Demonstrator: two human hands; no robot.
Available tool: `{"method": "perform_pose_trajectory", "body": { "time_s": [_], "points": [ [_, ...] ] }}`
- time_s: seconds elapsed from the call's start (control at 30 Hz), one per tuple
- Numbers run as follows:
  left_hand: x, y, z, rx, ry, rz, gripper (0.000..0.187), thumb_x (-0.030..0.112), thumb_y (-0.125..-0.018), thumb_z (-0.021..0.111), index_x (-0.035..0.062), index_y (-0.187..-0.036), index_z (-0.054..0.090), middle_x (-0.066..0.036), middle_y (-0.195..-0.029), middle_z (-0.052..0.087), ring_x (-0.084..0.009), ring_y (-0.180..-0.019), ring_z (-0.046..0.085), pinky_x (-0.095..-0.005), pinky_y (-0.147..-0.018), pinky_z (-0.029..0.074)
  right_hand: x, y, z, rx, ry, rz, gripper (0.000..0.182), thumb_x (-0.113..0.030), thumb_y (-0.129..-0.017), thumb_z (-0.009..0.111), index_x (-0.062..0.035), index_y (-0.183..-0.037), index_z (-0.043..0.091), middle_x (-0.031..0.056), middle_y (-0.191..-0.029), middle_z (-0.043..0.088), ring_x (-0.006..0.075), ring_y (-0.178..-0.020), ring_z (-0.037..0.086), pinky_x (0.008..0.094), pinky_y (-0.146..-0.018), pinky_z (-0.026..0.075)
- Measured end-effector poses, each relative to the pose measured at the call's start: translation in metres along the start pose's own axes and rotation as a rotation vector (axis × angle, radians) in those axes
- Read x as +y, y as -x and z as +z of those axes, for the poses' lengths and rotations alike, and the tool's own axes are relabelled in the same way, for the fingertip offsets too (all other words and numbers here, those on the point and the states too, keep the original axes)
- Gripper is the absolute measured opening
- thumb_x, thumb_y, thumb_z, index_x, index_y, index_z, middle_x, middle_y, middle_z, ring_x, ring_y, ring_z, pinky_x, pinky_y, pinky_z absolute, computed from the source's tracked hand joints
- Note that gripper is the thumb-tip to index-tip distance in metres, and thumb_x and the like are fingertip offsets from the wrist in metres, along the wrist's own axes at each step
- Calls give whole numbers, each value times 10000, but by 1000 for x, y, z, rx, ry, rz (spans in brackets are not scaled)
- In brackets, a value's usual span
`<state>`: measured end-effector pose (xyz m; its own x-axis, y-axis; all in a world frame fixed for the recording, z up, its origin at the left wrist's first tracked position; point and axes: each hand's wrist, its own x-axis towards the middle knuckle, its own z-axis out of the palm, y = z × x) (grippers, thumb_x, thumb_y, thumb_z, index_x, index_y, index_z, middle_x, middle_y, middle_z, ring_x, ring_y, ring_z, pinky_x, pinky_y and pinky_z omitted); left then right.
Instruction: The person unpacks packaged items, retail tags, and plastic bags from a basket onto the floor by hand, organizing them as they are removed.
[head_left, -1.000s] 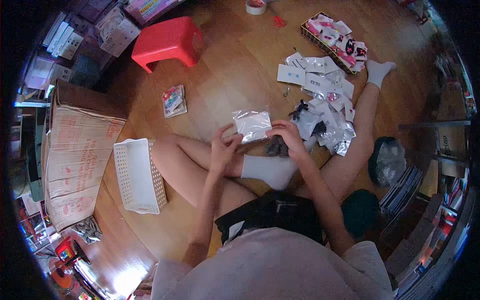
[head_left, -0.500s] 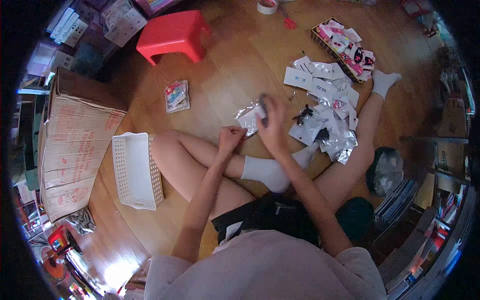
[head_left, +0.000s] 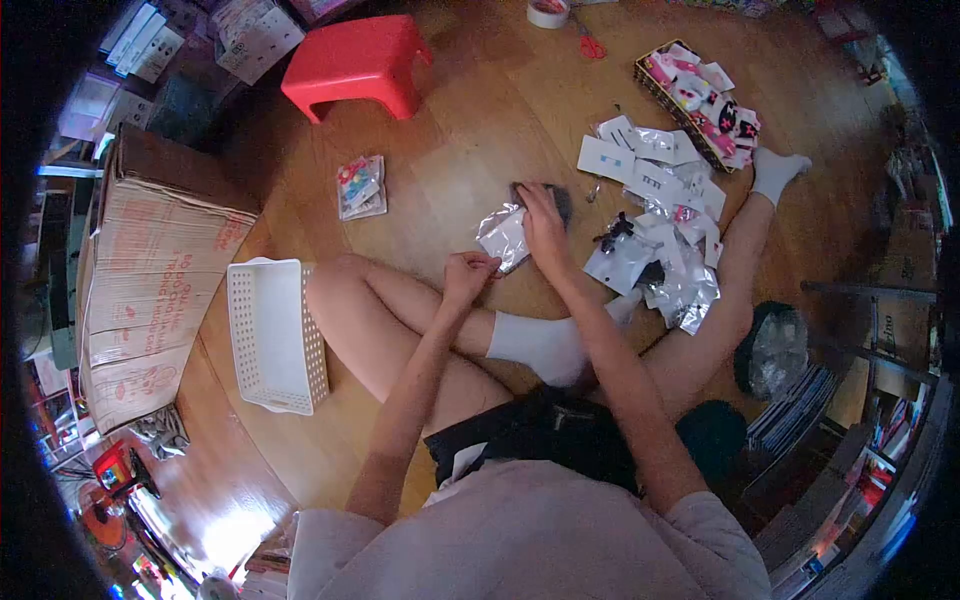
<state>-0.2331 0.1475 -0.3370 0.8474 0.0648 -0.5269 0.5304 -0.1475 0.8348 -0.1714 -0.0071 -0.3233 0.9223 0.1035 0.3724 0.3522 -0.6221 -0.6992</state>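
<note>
A clear plastic pouch [head_left: 503, 237] lies on the wooden floor [head_left: 470, 120] just ahead of the person's crossed legs. At its one o'clock corner sits a small dark item [head_left: 553, 197], largely covered, so its kind cannot be told. The right hand [head_left: 541, 222] rests palm-down over the pouch's right edge and this dark item, fingers extended and pressing; it pins rather than grips. The left hand [head_left: 467, 275] lies at seven o'clock of the pouch, loosely curled, fingertips near the pouch's lower corner; whether it pinches the film cannot be told.

Judgement: the step in hand appears to be bagging, with the dark item being worked into or flattened within the pouch. The next move calls for the left hand to steady the pouch mouth while the right slides the item fully home.

At three o'clock of the pouch lies a scatter of packets and white cards [head_left: 650, 215]. At one o'clock, farther off, stands a wicker basket [head_left: 645, 78] of pink and black goods. A white perforated basket [head_left: 272, 335] sits at eight o'clock, a red stool [head_left: 355, 62] at eleven.
</note>
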Motion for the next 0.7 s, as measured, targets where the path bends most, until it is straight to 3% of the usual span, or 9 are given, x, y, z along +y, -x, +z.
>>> {"method": "perform_pose_trajectory", "body": {
  "time_s": [0.1,0.2,0.3,0.33,0.43,0.53,0.6,0.7],
  "points": [
    [1,2,-1,12,-90,49,136,86,-793,686,-47,-822,677,-85,-693,671,-119,-632,626,-243,-550,487,-30,14,4,-108,-100,-212,344,31,-817,451,43,-1148,544,181,-1265,510,339,-1236,432,476,-1080,272],
    [-22,-8,-3,108,-268,386,134,92,-790,685,-39,-817,684,-79,-688,670,-114,-632,616,-240,-550,474,-24,43,6,-369,76,-518,338,-3,-824,467,39,-1150,550,167,-1271,511,323,-1237,440,489,-1079,280],
    [-24,-10,0,-58,75,76,134,89,-788,686,-44,-809,680,-84,-692,671,-116,-612,610,-239,-542,476,13,38,9,-290,26,-524,337,-27,-829,472,30,-1151,555,152,-1271,517,302,-1230,456,493,-1072,299],
    [-23,-8,-3,-64,86,47,130,84,-786,687,-44,-811,679,-85,-693,671,-117,-610,611,-241,-543,479,20,30,7,-295,71,-510,340,1,-805,488,48,-1134,558,163,-1261,521,315,-1206,474,482,-1058,323],
    [-5,-3,-2,-67,70,15,122,74,-783,690,-43,-815,677,-89,-697,671,-119,-604,612,-247,-545,487,30,7,7,-139,227,-111,342,15,-790,491,64,-1122,558,175,-1250,522,322,-1199,475,474,-1051,333],
    [5,4,-1,-33,-20,36,124,80,-787,686,-40,-815,677,-89,-699,671,-123,-603,614,-251,-549,493,5,-3,-10,8,23,-11,345,-60,-800,484,51,-1119,555,187,-1222,534,309,-1175,495,445,-1044,333],
    [5,4,-2,-54,-20,24,127,88,-792,683,-37,-813,678,-87,-698,671,-122,-608,615,-251,-552,493,-22,8,-19,-119,68,-224,356,-61,-806,481,45,-1140,546,187,-1239,522,311,-1178,490,430,-1049,332],
    [-33,-19,0,100,-247,339,121,88,-796,685,-32,-805,676,-84,-696,670,-119,-611,619,-249,-543,491,-34,44,-9,-282,174,-464,366,-60,-809,485,37,-1158,541,176,-1254,516,308,-1177,488,431,-1057,324]
  ]
}}
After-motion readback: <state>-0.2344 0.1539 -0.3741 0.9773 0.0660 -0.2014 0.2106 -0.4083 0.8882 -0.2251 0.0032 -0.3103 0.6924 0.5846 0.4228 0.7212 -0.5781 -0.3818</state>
